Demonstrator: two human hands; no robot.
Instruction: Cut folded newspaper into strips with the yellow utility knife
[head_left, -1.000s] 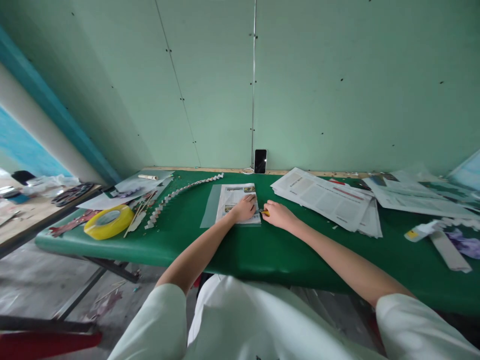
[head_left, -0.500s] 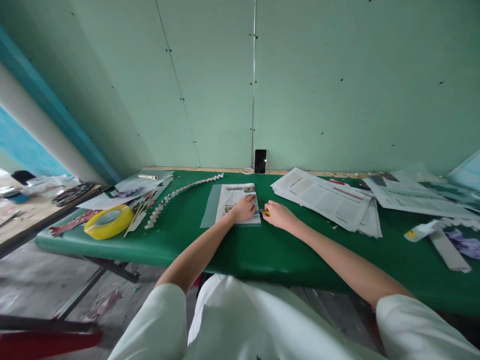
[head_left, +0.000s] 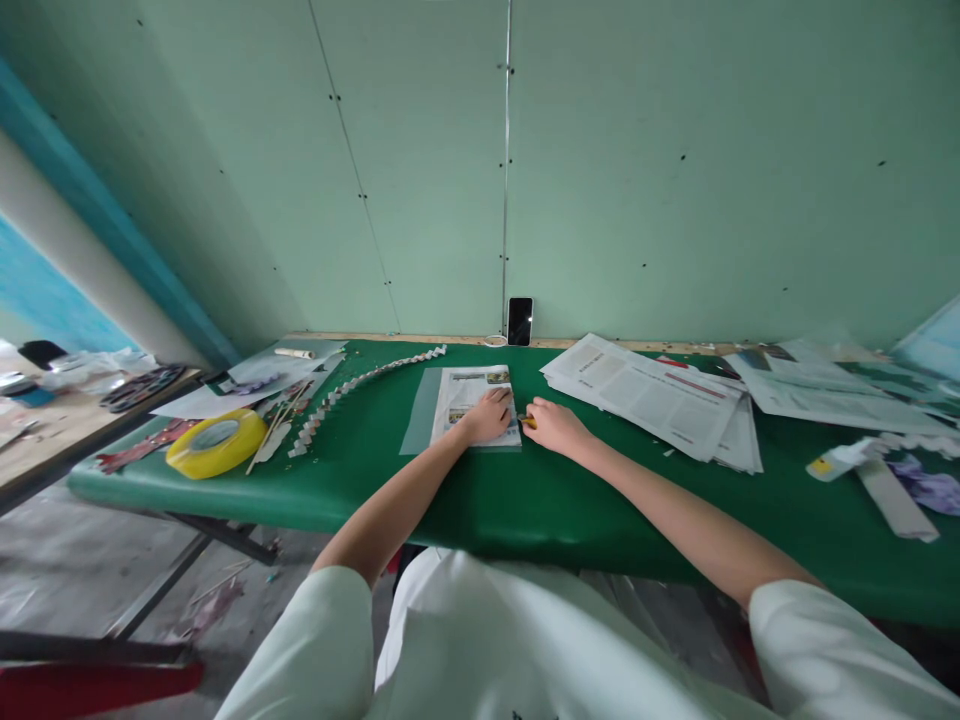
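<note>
Left hand: The left hand (head_left: 489,415) is laid palm down on a printed page; its fingers are stretched out, nothing is seen gripped by them, and how far apart they are spread cannot be told.
Right hand: A small yellow tool (head_left: 529,422) is held in the curled fingers of the right hand (head_left: 559,428), just beside the page's right edge. Whether the edge is touched by the tip cannot be told.
Page: The printed page (head_left: 454,392), marked with text and small pictures, is placed in front of the person, partly covered by the left hand. A translucent sheet (head_left: 418,415) is seen beneath it, showing along its left side.
Table: Everything is set out on a green-covered table (head_left: 465,505), pushed against a pale green wall (head_left: 420,150).
Left side: A folded paper chain (head_left: 335,398) is stretched in a curve; beyond it are seen thin sticks (head_left: 277,427) and a yellow tape roll (head_left: 216,464).
Back edge: A phone (head_left: 520,321) is propped upright against the wall.
Right side: Printed sheets (head_left: 641,398) are piled at an angle. Farther right, a white bottle (head_left: 840,460) is seen lying on its side, near a crumpled purple piece (head_left: 930,486).
</note>
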